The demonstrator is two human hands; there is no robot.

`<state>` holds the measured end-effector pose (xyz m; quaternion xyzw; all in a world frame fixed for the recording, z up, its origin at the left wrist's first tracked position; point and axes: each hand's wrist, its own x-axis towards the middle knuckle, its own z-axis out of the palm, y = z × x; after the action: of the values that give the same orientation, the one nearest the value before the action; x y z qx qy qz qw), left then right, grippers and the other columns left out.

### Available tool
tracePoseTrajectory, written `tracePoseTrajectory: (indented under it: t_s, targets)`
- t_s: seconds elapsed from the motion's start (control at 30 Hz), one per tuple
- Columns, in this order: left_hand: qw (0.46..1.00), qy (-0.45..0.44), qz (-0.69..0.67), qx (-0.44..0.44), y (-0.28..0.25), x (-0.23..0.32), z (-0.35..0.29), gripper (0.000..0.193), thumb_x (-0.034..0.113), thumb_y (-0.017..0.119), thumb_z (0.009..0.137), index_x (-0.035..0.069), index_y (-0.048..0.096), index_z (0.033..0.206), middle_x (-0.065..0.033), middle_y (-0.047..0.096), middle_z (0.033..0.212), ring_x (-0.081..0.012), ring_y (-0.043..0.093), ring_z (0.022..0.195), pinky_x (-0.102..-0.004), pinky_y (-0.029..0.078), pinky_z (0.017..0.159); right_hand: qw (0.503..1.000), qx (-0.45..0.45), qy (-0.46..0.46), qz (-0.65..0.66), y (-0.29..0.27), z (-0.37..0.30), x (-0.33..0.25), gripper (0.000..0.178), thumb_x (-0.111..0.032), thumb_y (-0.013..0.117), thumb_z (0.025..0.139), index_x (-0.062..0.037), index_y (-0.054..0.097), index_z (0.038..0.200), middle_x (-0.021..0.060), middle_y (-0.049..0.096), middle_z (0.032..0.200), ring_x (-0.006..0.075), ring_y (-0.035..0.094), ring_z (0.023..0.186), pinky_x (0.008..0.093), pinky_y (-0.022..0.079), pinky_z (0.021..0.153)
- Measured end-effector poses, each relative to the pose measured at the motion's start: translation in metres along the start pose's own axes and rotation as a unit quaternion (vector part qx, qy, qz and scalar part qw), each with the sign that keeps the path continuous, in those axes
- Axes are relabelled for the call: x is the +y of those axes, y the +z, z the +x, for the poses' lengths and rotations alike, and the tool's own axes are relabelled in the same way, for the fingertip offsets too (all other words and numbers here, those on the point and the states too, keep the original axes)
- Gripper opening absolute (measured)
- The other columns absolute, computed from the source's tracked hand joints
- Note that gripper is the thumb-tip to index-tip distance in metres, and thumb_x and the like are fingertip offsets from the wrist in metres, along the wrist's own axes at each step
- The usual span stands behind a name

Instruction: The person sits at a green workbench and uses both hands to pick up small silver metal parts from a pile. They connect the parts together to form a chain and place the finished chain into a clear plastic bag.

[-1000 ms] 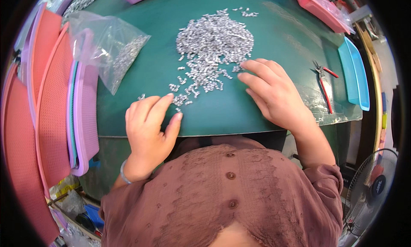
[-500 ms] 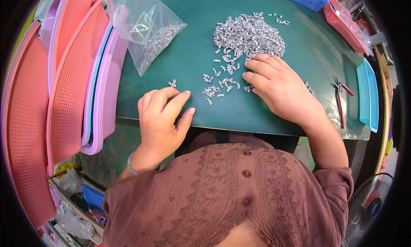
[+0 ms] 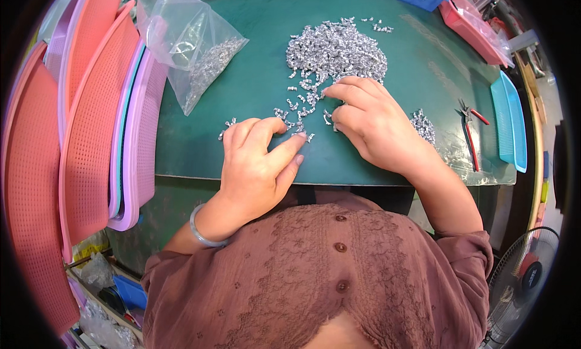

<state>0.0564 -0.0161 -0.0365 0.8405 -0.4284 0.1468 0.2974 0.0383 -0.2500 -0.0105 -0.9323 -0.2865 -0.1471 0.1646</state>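
**Left hand (image 3: pixel 257 152) and right hand (image 3: pixel 381 122) among small metal pieces (image 3: pixel 311 99)**

The left hand is open, thumb and forefinger apart, fingertips at loose pieces. The right hand's fingers curl down beside others; whether they grip any, I cannot tell — the thumb is hidden. Loose pieces lie between the hands, and a large pile (image 3: pixel 336 49) just beyond. Right of the right hand sits a smaller pile (image 3: pixel 423 126), then red-handled pliers (image 3: pixel 472 142) and a blue tray (image 3: pixel 511 122). Beyond the left hand lies a clear bag (image 3: pixel 209 68); farther left, baskets (image 3: pixel 100 137).
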Motion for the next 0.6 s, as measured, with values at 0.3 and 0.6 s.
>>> tracePoseTrajectory:
  t_s: [0.3, 0.6]
  targets:
    - [0.996, -0.019, -0.046, 0.079, 0.005, -0.001, 0.000, 0.026, 0.002, 0.070, 0.069, 0.001, 0.068, 0.094, -0.0105, 0.060, 0.088, -0.0275, 0.056, 0.082, -0.0375, 0.043, 0.076, 0.999, -0.009, 0.038, -0.019, 0.004, 0.011, -0.010, 0.013, -0.010, 0.067, 0.069, 0.0014, 0.067, 0.075, 0.0148, 0.060, 0.112, 0.0320, 0.050, 0.111, 0.0426, 0.043, 0.092]
    - [0.971, -0.022, -0.104, 0.213, -0.009, -0.016, -0.018, 0.020, -0.008, 0.062, 0.076, -0.001, 0.065, 0.094, -0.0129, 0.060, 0.090, -0.0250, 0.055, 0.083, -0.0322, 0.045, 0.075, 1.000, 0.001, 0.015, -0.018, 0.012, 0.015, -0.011, 0.013, -0.003, 0.059, 0.067, 0.0060, 0.065, 0.074, 0.0176, 0.060, 0.113, 0.0345, 0.048, 0.114, 0.0435, 0.043, 0.095]
